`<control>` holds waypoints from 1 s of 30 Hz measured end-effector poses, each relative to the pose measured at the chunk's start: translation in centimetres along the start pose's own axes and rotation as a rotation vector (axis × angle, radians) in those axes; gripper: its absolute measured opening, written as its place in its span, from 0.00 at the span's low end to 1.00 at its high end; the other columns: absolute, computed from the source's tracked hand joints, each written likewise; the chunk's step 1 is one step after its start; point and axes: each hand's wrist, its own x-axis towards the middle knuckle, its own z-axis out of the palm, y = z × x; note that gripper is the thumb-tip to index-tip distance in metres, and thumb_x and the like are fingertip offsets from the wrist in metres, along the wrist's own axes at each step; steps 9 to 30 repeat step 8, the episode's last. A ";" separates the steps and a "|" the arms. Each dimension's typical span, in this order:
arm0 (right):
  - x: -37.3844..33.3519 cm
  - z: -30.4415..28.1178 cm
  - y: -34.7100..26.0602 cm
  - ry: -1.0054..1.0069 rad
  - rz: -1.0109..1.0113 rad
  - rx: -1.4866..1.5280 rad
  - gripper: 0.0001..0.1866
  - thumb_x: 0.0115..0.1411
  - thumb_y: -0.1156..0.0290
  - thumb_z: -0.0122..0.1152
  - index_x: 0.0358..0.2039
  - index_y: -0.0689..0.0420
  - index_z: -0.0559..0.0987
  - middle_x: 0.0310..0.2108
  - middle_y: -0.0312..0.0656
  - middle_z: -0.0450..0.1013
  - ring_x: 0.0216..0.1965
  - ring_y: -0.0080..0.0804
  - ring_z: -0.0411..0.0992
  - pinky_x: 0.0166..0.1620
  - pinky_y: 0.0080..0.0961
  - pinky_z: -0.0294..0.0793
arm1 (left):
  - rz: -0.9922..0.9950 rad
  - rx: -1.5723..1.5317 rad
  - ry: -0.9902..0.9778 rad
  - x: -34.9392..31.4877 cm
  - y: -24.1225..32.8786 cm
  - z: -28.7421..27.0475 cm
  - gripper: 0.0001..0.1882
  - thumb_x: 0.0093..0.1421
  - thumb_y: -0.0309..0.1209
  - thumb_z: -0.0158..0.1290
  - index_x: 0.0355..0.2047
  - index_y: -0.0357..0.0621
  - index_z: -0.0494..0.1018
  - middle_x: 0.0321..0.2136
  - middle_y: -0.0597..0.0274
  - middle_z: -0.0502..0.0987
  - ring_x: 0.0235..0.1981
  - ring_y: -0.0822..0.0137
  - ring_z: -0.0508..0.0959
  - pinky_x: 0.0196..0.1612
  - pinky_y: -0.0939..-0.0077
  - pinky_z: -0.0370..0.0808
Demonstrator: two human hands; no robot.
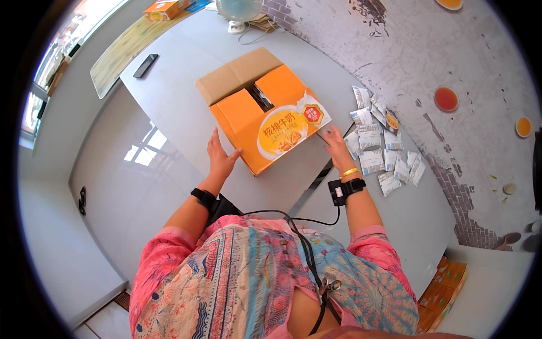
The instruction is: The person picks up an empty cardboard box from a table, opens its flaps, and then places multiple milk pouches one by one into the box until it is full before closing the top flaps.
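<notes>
An orange cardboard carton (234, 118) with a round yellow and white printed panel rests on the grey table in front of me. Its far flap (240, 76) stands folded back, and the orange top flaps leave a gap with something dark inside that I cannot make out. My left hand (222, 155) is beside the carton's left near corner, fingers spread, thumb at the edge. At the right near corner is my right hand (337, 148), its fingers stretched out close to the carton. Neither hand grips anything; whether the fingertips press on the cardboard is unclear.
Several small white packets (370, 137) lie scattered to the right of my right hand. A phone (146, 66) is at the far left of the table (169, 90). A fan (238, 11) stands at the back. Black cables (305, 243) hang down my front.
</notes>
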 end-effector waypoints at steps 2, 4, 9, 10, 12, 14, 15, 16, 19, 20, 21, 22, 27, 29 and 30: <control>0.6 1.3 -0.4 0.089 -0.051 -0.115 0.42 0.52 0.59 0.60 0.61 0.59 0.50 0.58 0.50 0.54 0.59 0.35 0.53 0.56 0.32 0.57 | -0.063 -0.075 -0.026 1.5 -0.9 0.0 0.52 0.43 0.36 0.63 0.61 0.38 0.42 0.56 0.40 0.52 0.58 0.47 0.52 0.59 0.59 0.51; 2.4 1.6 0.7 0.210 -0.161 -0.252 0.46 0.49 0.61 0.64 0.61 0.61 0.47 0.58 0.52 0.52 0.60 0.38 0.52 0.56 0.32 0.58 | -0.192 -0.178 -0.092 3.2 -1.7 0.0 0.53 0.43 0.35 0.64 0.62 0.39 0.40 0.57 0.44 0.52 0.59 0.49 0.52 0.60 0.60 0.51; 3.6 2.1 -0.9 0.106 -0.190 -0.087 0.50 0.49 0.62 0.64 0.62 0.60 0.41 0.62 0.54 0.43 0.62 0.43 0.46 0.63 0.33 0.43 | -0.452 -0.518 -0.215 8.0 -3.1 -0.6 0.53 0.44 0.37 0.63 0.62 0.38 0.39 0.60 0.46 0.48 0.62 0.47 0.46 0.62 0.61 0.48; 3.6 2.1 -0.9 0.106 -0.190 -0.087 0.50 0.49 0.62 0.64 0.62 0.60 0.41 0.62 0.54 0.43 0.62 0.43 0.46 0.63 0.33 0.43 | -0.452 -0.518 -0.215 8.0 -3.1 -0.6 0.53 0.44 0.37 0.63 0.62 0.38 0.39 0.60 0.46 0.48 0.62 0.47 0.46 0.62 0.61 0.48; 3.6 2.1 -0.9 0.106 -0.190 -0.087 0.50 0.49 0.62 0.64 0.62 0.60 0.41 0.62 0.54 0.43 0.62 0.43 0.46 0.63 0.33 0.43 | -0.452 -0.518 -0.215 8.0 -3.1 -0.6 0.53 0.44 0.37 0.63 0.62 0.38 0.39 0.60 0.46 0.48 0.62 0.47 0.46 0.62 0.61 0.48; 3.6 2.1 -0.9 0.106 -0.190 -0.087 0.50 0.49 0.62 0.64 0.62 0.60 0.41 0.62 0.54 0.43 0.62 0.43 0.46 0.63 0.33 0.43 | -0.452 -0.518 -0.215 8.0 -3.1 -0.6 0.53 0.44 0.37 0.63 0.62 0.38 0.39 0.60 0.46 0.48 0.62 0.47 0.46 0.62 0.61 0.48; 3.6 2.1 -0.9 0.106 -0.190 -0.087 0.50 0.49 0.62 0.64 0.62 0.60 0.41 0.62 0.54 0.43 0.62 0.43 0.46 0.63 0.33 0.43 | -0.452 -0.518 -0.215 8.0 -3.1 -0.6 0.53 0.44 0.37 0.63 0.62 0.38 0.39 0.60 0.46 0.48 0.62 0.47 0.46 0.62 0.61 0.48; 3.6 2.1 -0.9 0.106 -0.190 -0.087 0.50 0.49 0.62 0.64 0.62 0.60 0.41 0.62 0.54 0.43 0.62 0.43 0.46 0.63 0.33 0.43 | -0.452 -0.518 -0.215 8.0 -3.1 -0.6 0.53 0.44 0.37 0.63 0.62 0.38 0.39 0.60 0.46 0.48 0.62 0.47 0.46 0.62 0.61 0.48; 3.6 2.1 -0.9 0.106 -0.190 -0.087 0.50 0.49 0.62 0.64 0.62 0.60 0.41 0.62 0.54 0.43 0.62 0.43 0.46 0.63 0.33 0.43 | -0.452 -0.518 -0.215 8.0 -3.1 -0.6 0.53 0.44 0.37 0.63 0.62 0.38 0.39 0.60 0.46 0.48 0.62 0.47 0.46 0.62 0.61 0.48; 3.6 2.1 -0.9 0.106 -0.190 -0.087 0.50 0.49 0.62 0.64 0.62 0.60 0.41 0.62 0.54 0.43 0.62 0.43 0.46 0.63 0.33 0.43 | -0.452 -0.518 -0.215 8.0 -3.1 -0.6 0.53 0.44 0.37 0.63 0.62 0.38 0.39 0.60 0.46 0.48 0.62 0.47 0.46 0.62 0.61 0.48; 3.6 2.1 -0.9 0.106 -0.190 -0.087 0.50 0.49 0.62 0.64 0.62 0.60 0.41 0.62 0.54 0.43 0.62 0.43 0.46 0.63 0.33 0.43 | -0.452 -0.518 -0.215 8.0 -3.1 -0.6 0.53 0.44 0.37 0.63 0.62 0.38 0.39 0.60 0.46 0.48 0.62 0.47 0.46 0.62 0.61 0.48; 3.6 2.1 -0.9 0.106 -0.190 -0.087 0.50 0.49 0.62 0.64 0.62 0.60 0.41 0.62 0.54 0.43 0.62 0.43 0.46 0.63 0.33 0.43 | -0.452 -0.518 -0.215 8.0 -3.1 -0.6 0.53 0.44 0.37 0.63 0.62 0.38 0.39 0.60 0.46 0.48 0.62 0.47 0.46 0.62 0.61 0.48; 3.6 2.1 -0.9 0.106 -0.190 -0.087 0.50 0.49 0.62 0.64 0.62 0.60 0.41 0.62 0.54 0.43 0.62 0.43 0.46 0.63 0.33 0.43 | -0.452 -0.518 -0.215 8.0 -3.1 -0.6 0.53 0.44 0.37 0.63 0.62 0.38 0.39 0.60 0.46 0.48 0.62 0.47 0.46 0.62 0.61 0.48; 3.6 2.1 -0.9 0.106 -0.190 -0.087 0.50 0.49 0.62 0.64 0.62 0.60 0.41 0.62 0.54 0.43 0.62 0.43 0.46 0.63 0.33 0.43 | -0.452 -0.518 -0.215 8.0 -3.1 -0.6 0.53 0.44 0.37 0.63 0.62 0.38 0.39 0.60 0.46 0.48 0.62 0.47 0.46 0.62 0.61 0.48; 3.6 2.1 -0.9 0.106 -0.190 -0.087 0.50 0.49 0.62 0.64 0.62 0.60 0.41 0.62 0.54 0.43 0.62 0.43 0.46 0.63 0.33 0.43 | -0.452 -0.518 -0.215 8.0 -3.1 -0.6 0.53 0.44 0.37 0.63 0.62 0.38 0.39 0.60 0.46 0.48 0.62 0.47 0.46 0.62 0.61 0.48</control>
